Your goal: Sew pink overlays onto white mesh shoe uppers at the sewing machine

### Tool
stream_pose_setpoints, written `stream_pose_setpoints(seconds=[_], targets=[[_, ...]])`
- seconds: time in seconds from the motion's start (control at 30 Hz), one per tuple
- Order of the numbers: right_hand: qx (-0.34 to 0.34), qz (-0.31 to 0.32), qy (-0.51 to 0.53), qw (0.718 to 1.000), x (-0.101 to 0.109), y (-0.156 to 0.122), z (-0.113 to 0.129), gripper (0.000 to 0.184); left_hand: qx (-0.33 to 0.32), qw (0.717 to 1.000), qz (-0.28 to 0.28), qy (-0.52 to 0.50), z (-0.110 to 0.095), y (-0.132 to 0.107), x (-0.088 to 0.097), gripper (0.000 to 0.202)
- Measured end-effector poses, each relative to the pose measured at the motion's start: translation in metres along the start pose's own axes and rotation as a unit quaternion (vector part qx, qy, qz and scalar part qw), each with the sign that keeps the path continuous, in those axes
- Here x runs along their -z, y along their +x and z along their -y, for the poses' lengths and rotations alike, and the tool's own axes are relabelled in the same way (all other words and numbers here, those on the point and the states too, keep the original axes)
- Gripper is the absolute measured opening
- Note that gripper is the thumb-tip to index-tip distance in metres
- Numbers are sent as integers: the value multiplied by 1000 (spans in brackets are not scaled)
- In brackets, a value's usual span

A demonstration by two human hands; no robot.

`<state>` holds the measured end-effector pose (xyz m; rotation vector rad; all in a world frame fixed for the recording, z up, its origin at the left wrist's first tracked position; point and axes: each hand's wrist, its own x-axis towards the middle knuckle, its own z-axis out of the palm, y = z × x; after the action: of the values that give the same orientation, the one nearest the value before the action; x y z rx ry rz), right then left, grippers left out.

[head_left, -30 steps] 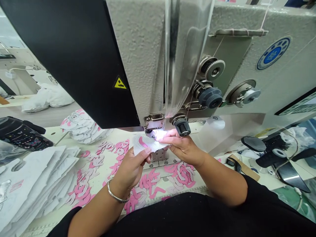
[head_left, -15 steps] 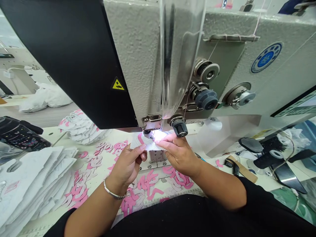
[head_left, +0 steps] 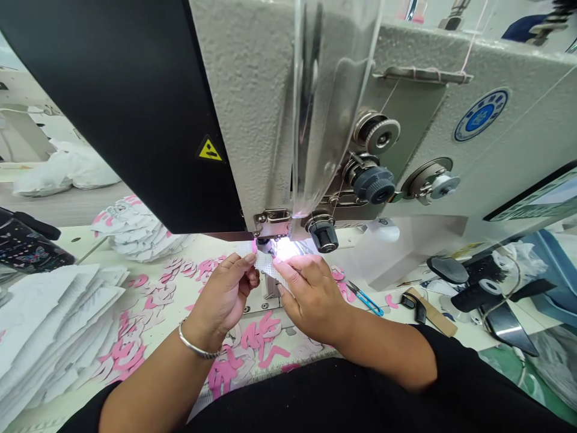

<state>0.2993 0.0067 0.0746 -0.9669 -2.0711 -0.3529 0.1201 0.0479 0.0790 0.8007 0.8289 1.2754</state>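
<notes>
So, a small white perforated mesh piece (head_left: pixel 265 264) with a pink edge sits right under the presser foot (head_left: pixel 265 245) of a sewing machine (head_left: pixel 256 120), its far end lost in the bright lamp glare. The left hand (head_left: pixel 220 294), with a metal bangle (head_left: pixel 195 344) at its wrist, holds the near side in a narrow pinch between thumb and fingers. The right hand (head_left: pixel 311 297) grips the piece just beside it, fingers pressed on the mesh. The bulky machine head fills the view above both hands, hiding the far desk. Pink-and-white cut shapes (head_left: pixel 264 340) lie scattered around the machine bed on the desk (head_left: pixel 76 243). Stacked white mesh sheets (head_left: pixel 58 319) lie to the left, beyond them a heaped pile of cut pieces (head_left: pixel 137 234). Blue-handled thread snips (head_left: pixel 366 304) rest right of the right hand.
</notes>
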Motion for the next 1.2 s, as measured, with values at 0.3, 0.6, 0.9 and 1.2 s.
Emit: stream_pose_setpoints(seconds=[0.3, 0.6, 0.9, 1.2], targets=[[7, -12, -2, 1000, -6, -4, 2, 48, 2, 1000, 7, -7, -2, 10, -4, 24], [12, -15, 0, 1000, -13, -11, -5, 44, 22, 999, 23, -33, 3, 11, 4, 16], [39, -36, 11, 999, -18, -15, -11, 46, -21, 992, 65, 108, 21, 6, 21, 20], [58, -41, 17, 997, -19, -16, -16, 51, -58, 974, 72, 207, 34, 11, 28, 20]])
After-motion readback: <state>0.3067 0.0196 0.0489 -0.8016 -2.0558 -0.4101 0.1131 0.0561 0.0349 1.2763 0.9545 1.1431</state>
